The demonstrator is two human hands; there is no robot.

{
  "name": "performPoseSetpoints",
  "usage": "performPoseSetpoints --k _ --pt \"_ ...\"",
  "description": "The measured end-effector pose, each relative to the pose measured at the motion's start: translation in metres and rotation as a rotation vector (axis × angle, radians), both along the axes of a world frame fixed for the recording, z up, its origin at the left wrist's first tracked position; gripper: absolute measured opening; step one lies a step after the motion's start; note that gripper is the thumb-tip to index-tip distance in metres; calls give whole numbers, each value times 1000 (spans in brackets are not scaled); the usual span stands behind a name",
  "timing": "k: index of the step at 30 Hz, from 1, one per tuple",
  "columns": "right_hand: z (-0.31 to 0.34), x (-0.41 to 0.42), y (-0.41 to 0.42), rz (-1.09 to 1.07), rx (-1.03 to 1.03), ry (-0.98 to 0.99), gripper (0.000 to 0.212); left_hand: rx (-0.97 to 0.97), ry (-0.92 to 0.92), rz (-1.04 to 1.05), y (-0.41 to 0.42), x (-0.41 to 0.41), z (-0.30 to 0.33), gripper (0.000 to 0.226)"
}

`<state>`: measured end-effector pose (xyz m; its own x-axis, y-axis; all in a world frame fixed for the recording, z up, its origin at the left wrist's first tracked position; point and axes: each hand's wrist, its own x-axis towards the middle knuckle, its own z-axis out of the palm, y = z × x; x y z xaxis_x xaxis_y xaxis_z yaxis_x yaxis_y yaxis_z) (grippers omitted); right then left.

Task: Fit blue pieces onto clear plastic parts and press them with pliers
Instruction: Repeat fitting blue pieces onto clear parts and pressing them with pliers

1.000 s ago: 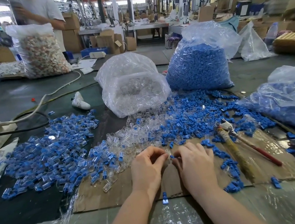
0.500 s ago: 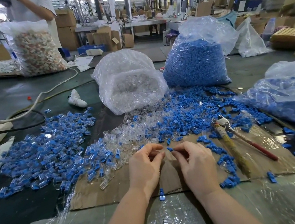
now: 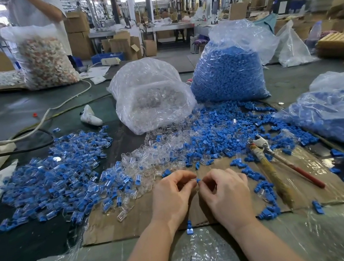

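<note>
My left hand and my right hand meet fingertip to fingertip over a cardboard sheet. Between them sits a small blue piece, pinched by my right fingers against a clear plastic part that my left fingers pinch; the clear part is mostly hidden. Loose clear parts and loose blue pieces lie just beyond my hands. A heap of assembled blue-and-clear parts spreads to the left. The pliers, with a wrapped handle and a red one, lie on the cardboard to the right.
A bag of clear parts and a bag of blue pieces stand behind the piles. Another bag with blue parts lies at the right. A single assembled part lies near my wrists. Cables run at the left; a person stands far left.
My hands have shifted slightly and the blue piece now shows between the fingertips. The camera has tilted a little; the piles and pliers lie as before.
</note>
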<state>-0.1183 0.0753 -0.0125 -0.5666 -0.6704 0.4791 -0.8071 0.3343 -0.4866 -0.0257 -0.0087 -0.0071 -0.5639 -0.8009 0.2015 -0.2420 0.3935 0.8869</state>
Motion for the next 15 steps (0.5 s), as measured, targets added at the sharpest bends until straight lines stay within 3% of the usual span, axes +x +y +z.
performPoseSetpoints --k 11,15 --pt "1 1 2 69 -51 -9 7 71 19 -28 0 1 1 16" --pt "2 2 2 98 -34 7 20 56 15 -26 0 1 0 17"
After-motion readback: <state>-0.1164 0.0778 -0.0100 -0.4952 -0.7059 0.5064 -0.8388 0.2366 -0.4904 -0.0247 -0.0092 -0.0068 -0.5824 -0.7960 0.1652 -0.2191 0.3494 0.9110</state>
